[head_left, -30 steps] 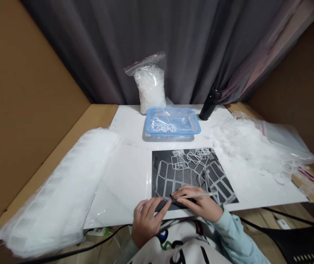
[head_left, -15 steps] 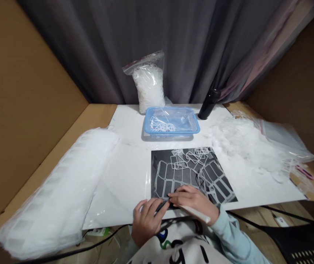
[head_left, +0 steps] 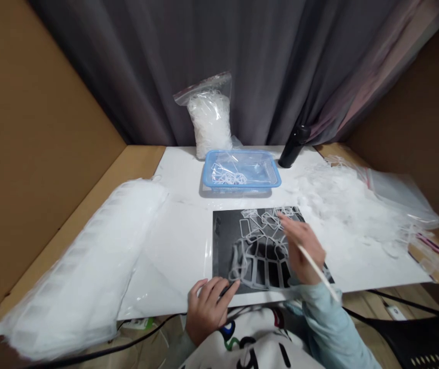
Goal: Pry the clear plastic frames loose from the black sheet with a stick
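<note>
My left hand (head_left: 208, 307) lies at the lower left corner of the black mat (head_left: 223, 223), thumb and index finger apart and fingertips on its edge. A narrow dark patch shows between them; whether it is mat or a separate thing, I cannot tell. Over the right part of the mat, my right hand (head_left: 304, 252) is raised, fingers stretched towards its far edge. A slim white stick (head_left: 318, 272) is tucked in that hand and slants back over the wrist. Under and beside it spreads a sheet of joined pale rectangular frames (head_left: 260, 271), its left end blurred. Several loose frames (head_left: 244, 227) lie further back.
A blue basket (head_left: 242, 187) with white pieces stands behind the mat, before a full zip bag (head_left: 212, 123) and a black bottle (head_left: 294, 146). Left lies a long wrapped white bundle (head_left: 84, 266); right, a loose white heap (head_left: 342, 205) and pink-handled tool (head_left: 431, 243). Cardboard walls flank the table.
My right hand has lifted away from my left and moved right and further back, with the white stick. The joined frames have shifted right, their left end blurring. My left hand stays nearly in place.
</note>
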`<state>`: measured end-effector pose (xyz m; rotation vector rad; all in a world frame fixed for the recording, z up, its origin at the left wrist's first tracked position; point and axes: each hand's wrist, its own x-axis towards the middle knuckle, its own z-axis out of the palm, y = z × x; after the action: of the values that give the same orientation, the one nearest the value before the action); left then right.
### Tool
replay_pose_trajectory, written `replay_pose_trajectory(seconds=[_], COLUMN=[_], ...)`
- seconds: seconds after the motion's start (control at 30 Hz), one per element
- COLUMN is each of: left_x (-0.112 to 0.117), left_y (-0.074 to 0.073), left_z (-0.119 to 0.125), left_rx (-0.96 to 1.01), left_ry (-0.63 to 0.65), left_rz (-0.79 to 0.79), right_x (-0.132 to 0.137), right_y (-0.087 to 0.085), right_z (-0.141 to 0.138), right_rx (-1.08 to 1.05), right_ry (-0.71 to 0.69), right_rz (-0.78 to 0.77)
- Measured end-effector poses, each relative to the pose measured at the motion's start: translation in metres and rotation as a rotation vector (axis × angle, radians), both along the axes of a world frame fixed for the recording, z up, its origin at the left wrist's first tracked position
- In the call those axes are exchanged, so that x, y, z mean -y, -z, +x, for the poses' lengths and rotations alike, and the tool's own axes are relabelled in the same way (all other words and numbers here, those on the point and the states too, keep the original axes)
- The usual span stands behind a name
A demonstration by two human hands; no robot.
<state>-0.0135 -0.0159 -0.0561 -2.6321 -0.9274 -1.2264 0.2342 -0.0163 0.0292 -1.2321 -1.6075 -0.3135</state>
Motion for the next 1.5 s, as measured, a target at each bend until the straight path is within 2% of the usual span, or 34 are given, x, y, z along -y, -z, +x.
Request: replay_pose_trajectory(seconds=[0.07,0.13,0.23,0.33,0.53,0.77,1.2,1.37,1.5], left_x=[0.0,-0.001,0.0,0.002,0.003,0.001,0.002,0.004,0.004], left_y=[0.001,0.003,0.004,0.003,0.004,0.004,0.004,0.008,0.01], left_z=[0.0,0.0,0.001,0.004,0.011,0.012,0.014,0.013,0.014], left_rx=[0.007,0.013,0.038,0.055,-0.013,-0.029,0.018,0.018,0.041], left_ry=[-0.001,-0.009,-0.027,-0.033,0.032,0.027,0.016,0.004,-0.015], left_rz=[-0.003,0.004,0.019,0.039,0.078,0.08,0.065,0.049,0.044], right_x=[0.001,0.004,0.012,0.02,0.035,0.043,0.047,0.046,0.048], right_y=[-0.011,-0.018,-0.018,-0.011,0.008,0.026,0.035,0.034,0.038], right_z=[0.004,0.007,0.011,0.01,-0.013,-0.029,-0.03,-0.031,-0.032], right_rx=[-0.121,-0.144,-0.078,-0.066,-0.231,-0.313,-0.269,-0.156,0.1], right_ry=[0.094,0.085,-0.09,-0.242,-0.462,-0.496,-0.484,-0.481,-0.43], right_rz=[0.082,0.028,-0.247,-0.483,-0.74,-0.778,-0.755,-0.726,-0.634])
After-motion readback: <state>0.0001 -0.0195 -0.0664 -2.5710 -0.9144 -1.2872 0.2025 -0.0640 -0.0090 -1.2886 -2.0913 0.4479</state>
